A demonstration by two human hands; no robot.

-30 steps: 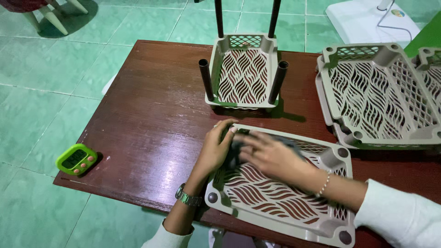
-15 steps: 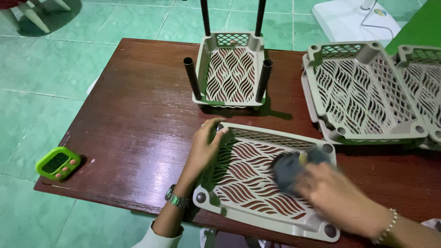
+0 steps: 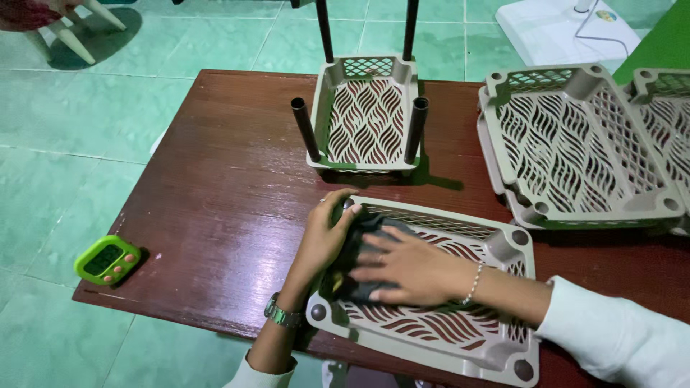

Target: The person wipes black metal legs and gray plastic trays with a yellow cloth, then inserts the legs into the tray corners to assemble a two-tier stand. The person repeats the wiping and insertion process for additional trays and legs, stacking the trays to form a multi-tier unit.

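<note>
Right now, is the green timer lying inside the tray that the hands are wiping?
No, the green timer lies on the table near its left edge, apart from the tray.

Both hands (image 3: 374, 251) flat (fingers spread)

White sleeves (image 3: 618, 330), wristwatch (image 3: 281, 315), beaded bracelet (image 3: 472, 283)

Cloth (image 3: 359, 259) in near tray (image 3: 460, 330), legged tray (image 3: 365, 118) behind, timer (image 3: 106, 259) far left on table (image 3: 215, 187).
</note>
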